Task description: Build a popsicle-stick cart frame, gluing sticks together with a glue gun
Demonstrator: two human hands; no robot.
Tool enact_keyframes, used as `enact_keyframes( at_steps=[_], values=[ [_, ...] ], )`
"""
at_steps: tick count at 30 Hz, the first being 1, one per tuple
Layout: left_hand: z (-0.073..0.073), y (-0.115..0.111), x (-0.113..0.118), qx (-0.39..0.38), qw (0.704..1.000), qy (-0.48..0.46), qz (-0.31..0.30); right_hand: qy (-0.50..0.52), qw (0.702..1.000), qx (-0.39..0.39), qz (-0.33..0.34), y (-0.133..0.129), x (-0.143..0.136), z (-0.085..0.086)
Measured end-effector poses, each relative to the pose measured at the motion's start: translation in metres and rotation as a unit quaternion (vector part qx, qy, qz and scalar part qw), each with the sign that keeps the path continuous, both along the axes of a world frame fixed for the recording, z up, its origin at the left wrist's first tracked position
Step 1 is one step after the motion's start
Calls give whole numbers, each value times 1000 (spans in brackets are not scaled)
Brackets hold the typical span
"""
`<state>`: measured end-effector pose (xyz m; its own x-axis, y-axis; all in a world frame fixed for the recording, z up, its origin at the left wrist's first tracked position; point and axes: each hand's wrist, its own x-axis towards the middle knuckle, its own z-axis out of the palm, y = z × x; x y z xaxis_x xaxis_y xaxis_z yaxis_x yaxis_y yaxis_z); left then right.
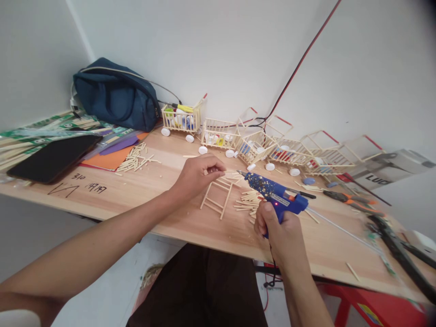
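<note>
My right hand (281,227) grips a blue glue gun (277,193), its nozzle pointing left and a small red light lit on its body. Close to the nozzle, the fingertips of my left hand (203,171) are pinched together. Whatever lies between them is too small to make out. Below my left fingers, a ladder-like frame of thin wooden sticks (214,205) lies flat on the table. A pile of short wooden sticks (247,200) is beside it, partly behind the gun and my right hand.
Several small stick carts with white wheels, such as the leftmost cart (181,119), line the wall. A blue bag (116,97), a black tablet-like slab (54,159) and more cut sticks (138,158) occupy the left. Orange-handled pliers (350,200) lie right. A red stool (371,304) stands below.
</note>
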<state>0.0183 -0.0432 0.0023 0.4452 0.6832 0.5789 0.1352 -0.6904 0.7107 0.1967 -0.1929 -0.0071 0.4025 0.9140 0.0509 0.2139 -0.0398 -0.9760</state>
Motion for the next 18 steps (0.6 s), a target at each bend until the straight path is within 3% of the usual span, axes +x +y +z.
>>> enact_keyframes(
  at_steps=[18],
  values=[
    [-1, 0, 0, 15, 999, 9, -32, -3, 1000, -3, -1, 0, -1, 4]
  ],
)
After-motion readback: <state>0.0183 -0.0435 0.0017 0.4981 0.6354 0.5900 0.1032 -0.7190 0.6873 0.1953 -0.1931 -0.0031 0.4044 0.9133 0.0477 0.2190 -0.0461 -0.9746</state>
